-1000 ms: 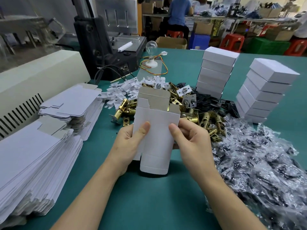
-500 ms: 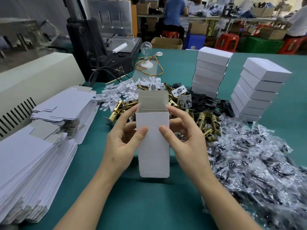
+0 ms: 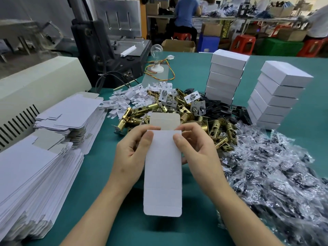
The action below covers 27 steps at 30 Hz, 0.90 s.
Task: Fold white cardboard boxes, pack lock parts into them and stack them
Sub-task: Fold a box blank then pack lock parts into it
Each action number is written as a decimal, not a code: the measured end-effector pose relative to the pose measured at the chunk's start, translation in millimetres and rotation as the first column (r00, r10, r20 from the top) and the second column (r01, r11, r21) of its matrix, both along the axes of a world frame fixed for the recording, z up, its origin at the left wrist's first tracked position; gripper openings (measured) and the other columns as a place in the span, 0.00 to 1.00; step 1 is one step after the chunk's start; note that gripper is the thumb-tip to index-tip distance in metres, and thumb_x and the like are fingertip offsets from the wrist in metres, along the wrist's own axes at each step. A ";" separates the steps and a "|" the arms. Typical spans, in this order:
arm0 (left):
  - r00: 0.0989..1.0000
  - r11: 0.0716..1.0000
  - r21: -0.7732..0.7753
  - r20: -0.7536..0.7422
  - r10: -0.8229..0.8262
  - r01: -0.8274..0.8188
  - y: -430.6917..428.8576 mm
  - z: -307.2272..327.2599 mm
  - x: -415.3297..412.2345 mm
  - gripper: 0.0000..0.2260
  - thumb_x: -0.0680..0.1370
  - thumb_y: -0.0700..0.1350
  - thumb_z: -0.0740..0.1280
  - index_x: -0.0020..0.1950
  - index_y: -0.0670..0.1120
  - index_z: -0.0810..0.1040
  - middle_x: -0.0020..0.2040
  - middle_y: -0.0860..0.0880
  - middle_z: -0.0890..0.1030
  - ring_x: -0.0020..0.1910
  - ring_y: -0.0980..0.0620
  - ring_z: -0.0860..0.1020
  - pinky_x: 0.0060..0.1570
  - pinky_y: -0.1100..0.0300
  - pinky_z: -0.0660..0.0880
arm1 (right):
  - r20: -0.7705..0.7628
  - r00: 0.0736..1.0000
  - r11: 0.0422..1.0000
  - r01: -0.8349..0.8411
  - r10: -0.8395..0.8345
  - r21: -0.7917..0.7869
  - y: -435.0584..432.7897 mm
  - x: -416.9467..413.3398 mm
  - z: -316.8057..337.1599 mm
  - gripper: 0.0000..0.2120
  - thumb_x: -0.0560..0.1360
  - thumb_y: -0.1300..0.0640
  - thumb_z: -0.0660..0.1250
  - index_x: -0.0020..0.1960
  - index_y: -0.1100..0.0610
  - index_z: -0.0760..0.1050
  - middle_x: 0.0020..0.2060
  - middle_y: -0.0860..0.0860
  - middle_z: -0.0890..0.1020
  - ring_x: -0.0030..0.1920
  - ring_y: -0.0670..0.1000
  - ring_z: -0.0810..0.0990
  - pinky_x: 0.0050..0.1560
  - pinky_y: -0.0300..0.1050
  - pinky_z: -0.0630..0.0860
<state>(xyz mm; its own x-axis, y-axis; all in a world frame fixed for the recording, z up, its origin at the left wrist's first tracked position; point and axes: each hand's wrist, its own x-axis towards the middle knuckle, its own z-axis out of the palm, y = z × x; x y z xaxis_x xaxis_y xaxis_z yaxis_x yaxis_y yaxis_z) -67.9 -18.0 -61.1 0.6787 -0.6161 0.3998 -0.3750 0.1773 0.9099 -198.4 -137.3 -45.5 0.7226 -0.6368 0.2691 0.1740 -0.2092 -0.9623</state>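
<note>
"White cardboard, is it? Where is the box (image 3: 163,173)?"

"In mid-frame, between both hands, held over the green table (image 3: 99,174) with its shadow under the near end."

"Which way does it run?"

"Its long axis runs from the person straight away. The rounded near end points back at the person. The far end is open, and its grey flap (image 3: 165,122) stands up, pointing at the latches (image 3: 186,118). The broad white face looks up at the camera."

"And the grip?"

"The left hand (image 3: 132,153) pinches the far left corner, thumb flat on the white face, fingers curled behind the side. The right hand (image 3: 197,151) mirrors it at the far right corner. How the fingertips lie behind the card I cannot tell."

"What lies around it?"

"Just past the flap is the heap of brass latches, with silver plates on top and black plates (image 3: 223,109) to the right of them. White clips (image 3: 127,98) are strewn to the left of the heap. A big drift of clear bags (image 3: 275,174) fills the right side, close by the right forearm. On the left are two piles of flat blanks (image 3: 35,174), the nearer one tall and fanned out."

"And further back?"

"Two stacks of closed boxes: one (image 3: 227,75) behind the latches, one (image 3: 276,93) to its right. A cream housing (image 3: 44,82) and a dark machine (image 3: 110,55) stand far left, with a bulb (image 3: 157,50) and coloured wires beside the machine."

"Does anything block the box?"

"Nothing touches it but the hands. The latches crowd the far end, and the bags hem in the right."
</note>
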 end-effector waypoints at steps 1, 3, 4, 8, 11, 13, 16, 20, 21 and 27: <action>1.000 1.000 -0.005 0.025 0.007 -0.007 -0.4 0.7 0.3 0.11 0.82 0.57 0.64 0.56 0.57 0.84 0.58 0.60 0.83 0.59 0.60 0.81 0.49 0.69 0.76 | -0.002 1.000 1.000 0.011 -0.011 -0.007 -0.1 0.2 -0.5 0.07 0.77 0.46 0.68 0.51 0.48 0.77 0.44 0.48 0.82 0.44 0.48 0.82 0.35 0.43 0.78; 0.998 1.000 -0.019 0.062 0.002 -0.001 -0.8 1.1 0.0 0.08 0.84 0.52 0.66 0.57 0.56 0.84 0.61 0.64 0.80 0.65 0.62 0.78 0.53 0.72 0.75 | 0.002 1.000 0.999 0.029 -0.029 -0.016 -0.4 0.3 -1.0 0.05 0.78 0.47 0.69 0.50 0.47 0.78 0.45 0.47 0.82 0.43 0.49 0.82 0.37 0.46 0.77; 0.997 1.000 -0.022 0.078 0.002 0.000 -0.7 0.7 -0.2 0.07 0.84 0.49 0.66 0.57 0.56 0.84 0.61 0.65 0.79 0.66 0.63 0.77 0.53 0.72 0.75 | 0.006 0.999 0.999 0.032 -0.032 -0.017 -0.6 0.3 -0.9 0.05 0.78 0.47 0.69 0.50 0.48 0.78 0.46 0.47 0.82 0.43 0.50 0.82 0.38 0.47 0.77; 0.998 0.998 -0.066 0.065 0.000 0.004 -0.7 -1.1 1.3 0.13 0.82 0.46 0.68 0.65 0.59 0.80 0.60 0.59 0.81 0.62 0.54 0.81 0.55 0.63 0.77 | 0.007 0.999 1.000 0.031 -0.031 0.002 -1.9 0.4 -1.5 0.05 0.78 0.49 0.69 0.51 0.49 0.78 0.47 0.48 0.83 0.46 0.52 0.83 0.41 0.50 0.79; 0.999 0.995 -0.097 0.012 -0.031 0.032 0.3 -1.3 1.7 0.22 0.80 0.48 0.69 0.72 0.63 0.71 0.55 0.57 0.81 0.55 0.55 0.80 0.53 0.63 0.77 | 0.005 0.998 0.998 0.063 -0.063 0.023 -1.1 1.4 -3.6 0.10 0.76 0.47 0.71 0.55 0.47 0.76 0.51 0.45 0.83 0.47 0.49 0.84 0.45 0.47 0.80; 0.998 0.996 -0.071 0.025 -0.056 0.058 1.0 -0.5 1.8 0.21 0.80 0.49 0.67 0.73 0.60 0.73 0.57 0.57 0.81 0.57 0.54 0.80 0.55 0.64 0.76 | 0.005 0.998 0.997 0.069 -0.069 0.047 -1.1 1.5 -4.8 0.13 0.76 0.47 0.71 0.60 0.44 0.74 0.53 0.43 0.83 0.47 0.47 0.85 0.45 0.43 0.80; 0.989 0.995 -0.038 0.120 -0.090 0.095 1.4 -0.4 2.8 0.12 0.82 0.46 0.65 0.64 0.54 0.83 0.58 0.50 0.81 0.60 0.47 0.79 0.54 0.57 0.76 | 0.009 0.999 0.999 0.040 -0.040 0.008 -1.5 0.4 -2.2 0.09 0.79 0.50 0.69 0.58 0.44 0.80 0.51 0.42 0.83 0.46 0.44 0.84 0.42 0.40 0.79; 0.991 0.992 -0.013 0.045 -0.125 0.126 1.5 -1.3 2.7 0.12 0.83 0.53 0.64 0.58 0.51 0.85 0.54 0.47 0.82 0.56 0.44 0.80 0.54 0.44 0.75 | -0.011 1.000 1.000 0.024 -0.024 -0.003 -2.3 -0.8 -0.1 0.05 0.81 0.53 0.69 0.55 0.46 0.82 0.49 0.45 0.84 0.42 0.47 0.85 0.37 0.48 0.78; 0.991 0.991 -0.010 0.000 -0.132 0.132 1.2 -1.5 2.9 0.14 0.82 0.56 0.64 0.57 0.50 0.85 0.53 0.45 0.83 0.54 0.40 0.80 0.54 0.40 0.75 | -0.025 1.000 1.000 0.016 -0.017 -0.012 -2.6 -1.0 -0.4 0.05 0.81 0.54 0.69 0.55 0.45 0.82 0.50 0.46 0.85 0.43 0.49 0.86 0.37 0.50 0.79; 0.969 0.988 0.017 -0.196 -0.149 0.155 -0.6 1.2 5.2 0.15 0.79 0.57 0.68 0.50 0.48 0.85 0.46 0.40 0.82 0.44 0.41 0.78 0.47 0.51 0.74 | -0.062 0.998 0.998 -0.010 0.007 -0.055 -3.1 -2.4 -0.9 0.09 0.80 0.56 0.71 0.58 0.45 0.83 0.50 0.47 0.86 0.46 0.49 0.87 0.37 0.44 0.81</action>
<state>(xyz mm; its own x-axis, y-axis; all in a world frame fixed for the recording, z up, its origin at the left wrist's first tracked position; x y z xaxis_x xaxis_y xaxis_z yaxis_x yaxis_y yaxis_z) -62.7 -18.6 -59.9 0.6385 -0.7284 0.2485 -0.1623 0.1881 0.9686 -200.8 -140.4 -46.4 0.7441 -0.6159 0.2588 0.1167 -0.2616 -0.9581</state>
